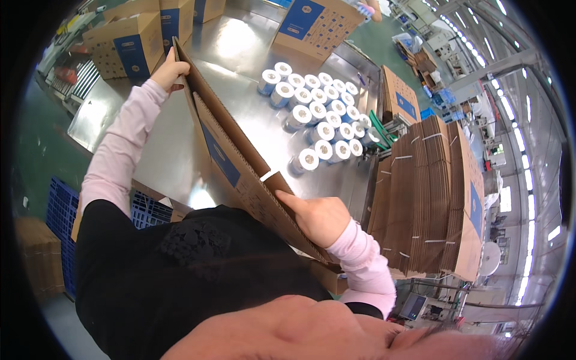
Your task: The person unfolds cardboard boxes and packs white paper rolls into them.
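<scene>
A folded-flat cardboard box, brown with a blue panel, stands on edge between my two hands, slanting from far left to near right. My left hand is closed on its far upper end. Near its other end my right hand grips the top edge, index finger stretched along the board. A short white strip crosses that edge beside the right hand. Beyond the box, several white-topped canisters with blue sides stand grouped on the metal table.
Open cartons stand at the far left and another carton at the far edge. Stacked flat cardboard boxes rise on the right. Green straps lie beside the canisters. Blue plastic pallets stand at the lower left.
</scene>
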Demonstrator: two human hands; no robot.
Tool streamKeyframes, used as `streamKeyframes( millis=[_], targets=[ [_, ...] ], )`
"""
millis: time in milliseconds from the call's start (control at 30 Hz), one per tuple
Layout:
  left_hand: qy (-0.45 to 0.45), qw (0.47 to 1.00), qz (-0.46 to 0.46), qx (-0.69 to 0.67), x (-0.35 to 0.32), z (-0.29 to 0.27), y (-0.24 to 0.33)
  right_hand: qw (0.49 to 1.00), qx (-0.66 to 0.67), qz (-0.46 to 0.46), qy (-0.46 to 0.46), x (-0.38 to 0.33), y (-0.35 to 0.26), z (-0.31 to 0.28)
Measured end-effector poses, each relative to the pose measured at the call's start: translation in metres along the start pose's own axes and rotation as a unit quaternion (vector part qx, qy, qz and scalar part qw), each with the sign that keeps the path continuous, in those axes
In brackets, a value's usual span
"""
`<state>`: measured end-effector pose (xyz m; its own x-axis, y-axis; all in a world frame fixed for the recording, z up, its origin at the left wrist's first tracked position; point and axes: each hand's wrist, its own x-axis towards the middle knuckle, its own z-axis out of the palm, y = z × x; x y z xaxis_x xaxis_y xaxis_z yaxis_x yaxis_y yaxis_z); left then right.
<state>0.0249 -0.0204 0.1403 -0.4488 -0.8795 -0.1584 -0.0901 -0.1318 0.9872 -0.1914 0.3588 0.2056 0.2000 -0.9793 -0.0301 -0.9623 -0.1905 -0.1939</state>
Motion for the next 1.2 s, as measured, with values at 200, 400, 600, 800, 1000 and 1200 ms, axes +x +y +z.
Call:
streamKeyframes(
  millis=[200, 400, 600, 800, 1000, 1200],
  targets=[
    [-0.386, 0.894, 0.004, 0.226, -0.004, -0.049, 0.046, 0.914, 0.206, 0.333, 0.102, -0.001, 0.076, -0.017],
    [-0.383, 0.776, 0.075, 0.496, -0.043, 0.025, 0.077, 0.927, -0.074, 0.353, -0.103, 0.086, 0.084, 0.077],
    [-0.486, 0.701, 0.158, 0.498, -0.128, 0.041, 0.074, 0.892, -0.053, 0.411, -0.179, 0.076, 0.113, 0.110],
    [-0.519, 0.658, 0.157, 0.523, -0.109, 0.058, 0.049, 0.962, 0.024, 0.248, -0.114, 0.086, 0.101, 0.089],
    [-0.437, 0.688, 0.261, 0.517, -0.036, 0.071, -0.002, 0.950, -0.100, 0.147, 0.256, 0.058, 0.123, -0.005],
    [0.143, 0.775, 0.512, 0.343, -0.038, 0.044, -0.064, 0.957, -0.146, 0.151, 0.199, -0.006, 0.073, 0.050]
  ],
)
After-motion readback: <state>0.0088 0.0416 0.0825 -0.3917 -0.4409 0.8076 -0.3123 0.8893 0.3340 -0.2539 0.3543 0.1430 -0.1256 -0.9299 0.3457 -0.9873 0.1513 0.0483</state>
